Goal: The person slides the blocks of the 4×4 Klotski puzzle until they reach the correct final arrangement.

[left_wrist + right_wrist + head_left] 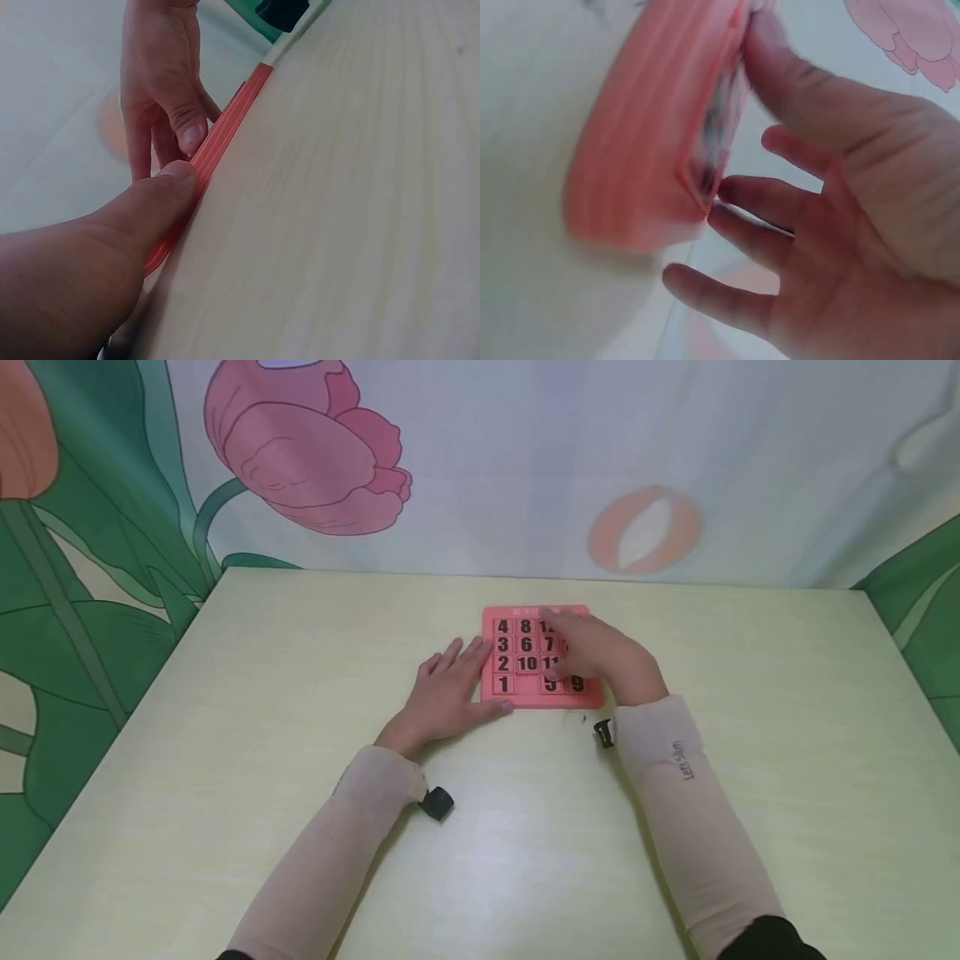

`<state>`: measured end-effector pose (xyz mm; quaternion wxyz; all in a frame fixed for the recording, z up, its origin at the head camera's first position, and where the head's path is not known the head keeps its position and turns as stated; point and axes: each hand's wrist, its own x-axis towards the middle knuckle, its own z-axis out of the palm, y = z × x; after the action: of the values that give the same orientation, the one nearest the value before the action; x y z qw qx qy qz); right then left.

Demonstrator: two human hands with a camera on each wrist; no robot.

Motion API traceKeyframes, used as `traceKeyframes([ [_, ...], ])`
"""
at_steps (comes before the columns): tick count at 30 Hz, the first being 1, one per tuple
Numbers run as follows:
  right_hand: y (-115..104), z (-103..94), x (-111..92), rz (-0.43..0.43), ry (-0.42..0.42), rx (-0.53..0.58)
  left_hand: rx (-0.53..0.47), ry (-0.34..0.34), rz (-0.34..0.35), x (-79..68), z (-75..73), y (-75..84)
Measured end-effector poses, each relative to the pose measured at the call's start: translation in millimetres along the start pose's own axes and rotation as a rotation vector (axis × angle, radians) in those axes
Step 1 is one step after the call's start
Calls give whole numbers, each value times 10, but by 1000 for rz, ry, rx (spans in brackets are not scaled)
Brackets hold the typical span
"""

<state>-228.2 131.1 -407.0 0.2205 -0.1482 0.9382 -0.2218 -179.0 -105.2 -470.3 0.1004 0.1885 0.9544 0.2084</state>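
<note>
A pink number slide puzzle lies flat on the table, its tiles printed with black numbers. In its bottom row a gap shows between tiles 1 and 5. My left hand rests at the puzzle's left side, fingers stretched along the left edge and thumb at the near edge. Over the right part is my right hand, its thumb at the tiles near 11 and 5, its fingers towards the top edge. It hides several right-hand tiles. In the right wrist view, the thumb touches the puzzle and the fingers are spread.
The pale wooden table stretches around the puzzle on all sides. A curtain with printed flowers and leaves hangs behind its far edge. Dark wrist pieces sit at both sleeve cuffs.
</note>
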Motion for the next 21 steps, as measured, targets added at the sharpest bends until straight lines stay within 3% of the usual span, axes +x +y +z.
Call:
traceKeyframes([
  [11, -140, 148, 75, 54, 96, -203, 7, 0, 6, -10, -12, -1],
  [15, -137, 128, 54, 58, 65, -154, -2, -5, 7, -12, -18, 4],
  [21, 117, -110, -64, 43, -26, 20, -11, 1, 18, -21, -28, 9],
])
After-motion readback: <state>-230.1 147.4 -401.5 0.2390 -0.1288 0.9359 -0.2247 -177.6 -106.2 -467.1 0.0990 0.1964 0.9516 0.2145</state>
